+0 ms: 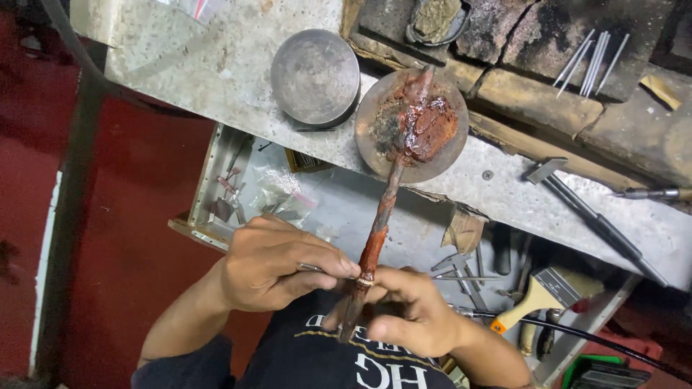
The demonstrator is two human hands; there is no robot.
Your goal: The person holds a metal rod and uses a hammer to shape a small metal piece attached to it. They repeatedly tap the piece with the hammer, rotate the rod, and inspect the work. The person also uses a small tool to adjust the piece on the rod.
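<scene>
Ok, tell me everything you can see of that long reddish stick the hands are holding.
The long rust-red stick looks like wood coated in dark red wax. It runs tilted from the round metal dish holding red lumps, down over the open drawer. A small pale ring sits on it between the left hand and right hand.

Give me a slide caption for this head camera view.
Both hands, left and right, grip a wax-coated stick resting on a round dish above an open drawer.

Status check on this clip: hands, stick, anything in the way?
Left hand pinching a thin tool at the ring. Right hand gripping the stick. Stick tip over the dish. Nothing blocking.
</scene>
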